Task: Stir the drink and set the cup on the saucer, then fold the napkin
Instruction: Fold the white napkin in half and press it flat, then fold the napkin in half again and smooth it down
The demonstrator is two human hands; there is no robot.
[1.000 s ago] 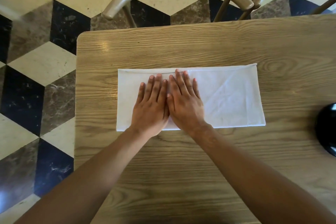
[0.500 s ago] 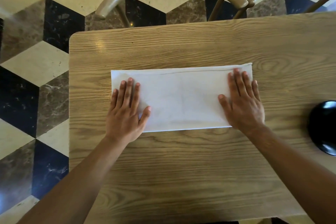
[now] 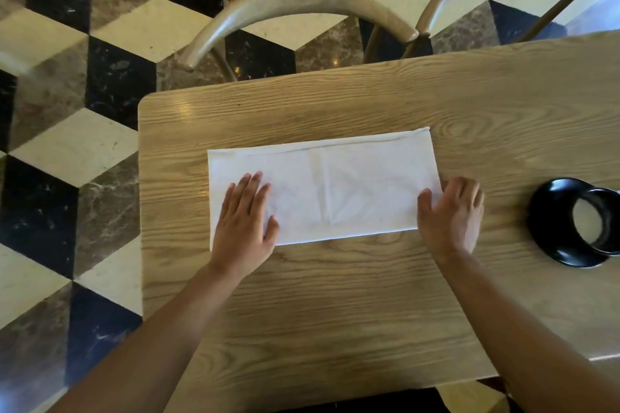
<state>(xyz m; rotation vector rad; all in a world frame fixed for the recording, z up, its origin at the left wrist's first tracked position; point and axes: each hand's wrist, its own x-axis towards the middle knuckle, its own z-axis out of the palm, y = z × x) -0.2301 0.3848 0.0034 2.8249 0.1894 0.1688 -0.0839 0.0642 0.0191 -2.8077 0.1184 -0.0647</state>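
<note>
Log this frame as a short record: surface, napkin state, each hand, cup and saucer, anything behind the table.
surface: wooden table
napkin: white napkin folded into a long rectangle, lying flat
left hand: left hand flat, palm down on the napkin's left end
right hand: right hand at the napkin's right end, thumb on the cloth, fingers curled past its edge
cup and saucer: black cup on black saucer, right of the napkin, cut by the frame edge
behind: two curved wooden chair backs
</note>
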